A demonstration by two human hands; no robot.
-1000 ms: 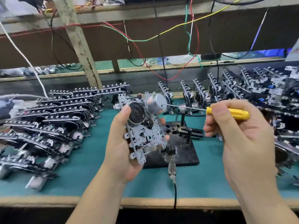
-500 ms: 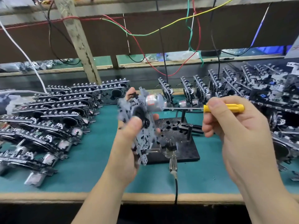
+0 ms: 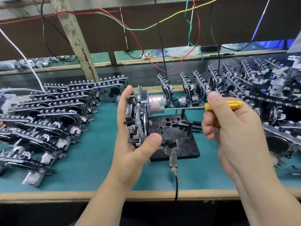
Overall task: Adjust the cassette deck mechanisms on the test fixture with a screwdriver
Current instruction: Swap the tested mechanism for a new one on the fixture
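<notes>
My left hand [image 3: 130,149] grips a cassette deck mechanism [image 3: 138,118] edge-on above the bench, thumb at its lower edge and fingers behind it. Its silver motor [image 3: 155,103] with a red label points right. My right hand [image 3: 231,128] holds a yellow-handled screwdriver [image 3: 228,105] level; the thin shaft runs left and its tip reaches the motor's lower right side. Below and between my hands sits the black test fixture [image 3: 172,134] with posts and holes, nothing mounted on it.
Rows of stacked mechanisms [image 3: 48,115] fill the left of the green bench [image 3: 91,160]. More mechanisms [image 3: 260,95] crowd the right and back. A probe with a black cable [image 3: 173,160] lies at the fixture's front edge. Coloured wires [image 3: 162,22] hang overhead.
My left hand has turned the mechanism from flat-facing to edge-on, motor now pointing right. The screwdriver stayed level near the motor.
</notes>
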